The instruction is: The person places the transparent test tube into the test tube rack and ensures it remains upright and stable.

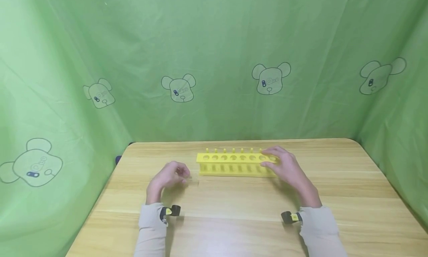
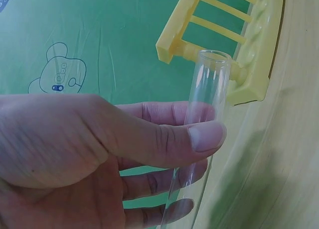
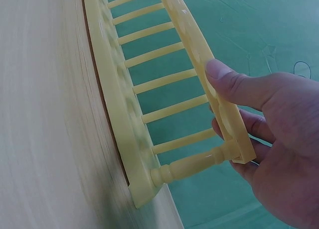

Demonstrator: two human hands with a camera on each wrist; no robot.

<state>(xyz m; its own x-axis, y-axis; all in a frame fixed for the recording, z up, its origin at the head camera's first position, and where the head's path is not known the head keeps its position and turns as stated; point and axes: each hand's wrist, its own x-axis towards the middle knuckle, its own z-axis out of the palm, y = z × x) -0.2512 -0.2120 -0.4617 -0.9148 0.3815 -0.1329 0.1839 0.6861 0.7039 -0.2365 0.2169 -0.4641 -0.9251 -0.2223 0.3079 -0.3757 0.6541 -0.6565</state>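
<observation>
Head view shows the yellow rack (image 1: 236,164) standing on the tabletop (image 1: 234,216); use it as your reference. Your right hand (image 1: 284,166) grips the rack's right end, thumb on the top plate and fingers curled behind, likely to steady it. Your left hand (image 1: 168,175), just left of the rack, pinches a clear glass tube (image 2: 202,119) between thumb and fingers, open mouth toward the rack.

I worked in a staged recording booth, not a proper lab: green cloth (image 1: 214,45) printed with cartoon bears (image 1: 271,78) enclosed a wooden table (image 1: 351,182), with a yellow test-tube rack (image 1: 234,164) on it.
</observation>
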